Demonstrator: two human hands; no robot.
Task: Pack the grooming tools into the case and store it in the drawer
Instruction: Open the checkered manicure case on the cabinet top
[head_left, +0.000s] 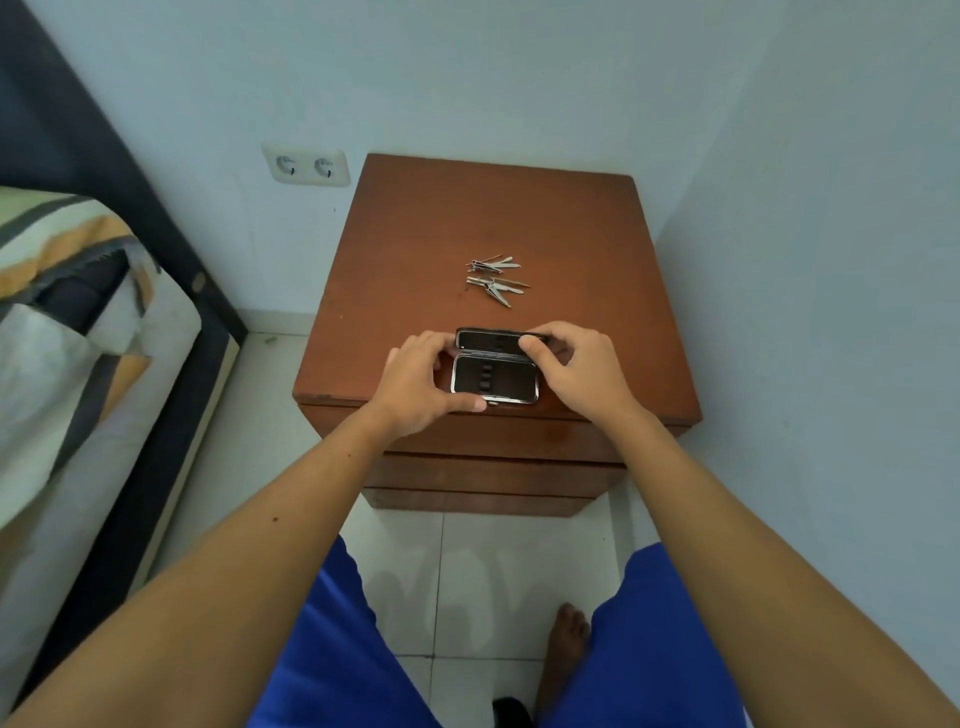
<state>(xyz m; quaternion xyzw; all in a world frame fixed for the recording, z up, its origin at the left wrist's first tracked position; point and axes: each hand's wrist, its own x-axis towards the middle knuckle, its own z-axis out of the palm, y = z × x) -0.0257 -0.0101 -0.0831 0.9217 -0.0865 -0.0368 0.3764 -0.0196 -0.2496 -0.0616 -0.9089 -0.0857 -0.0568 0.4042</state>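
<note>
A small black case (493, 379) with a metal rim lies opened flat near the front edge of the wooden nightstand (415, 249). Its dark inside with elastic loops holds nothing. My left hand (421, 384) grips the case's left side, thumb at the front rim. My right hand (576, 369) holds the right side, fingertips on the raised lid (488, 340). Several metal grooming tools (493, 280) lie in a loose heap farther back on the nightstand top, apart from both hands.
The nightstand has closed drawer fronts (488, 473) below its top. A bed (78, 322) with a patterned cover stands on the left. A double wall socket (306, 166) is behind. White floor tiles and my bare foot (566, 644) are below.
</note>
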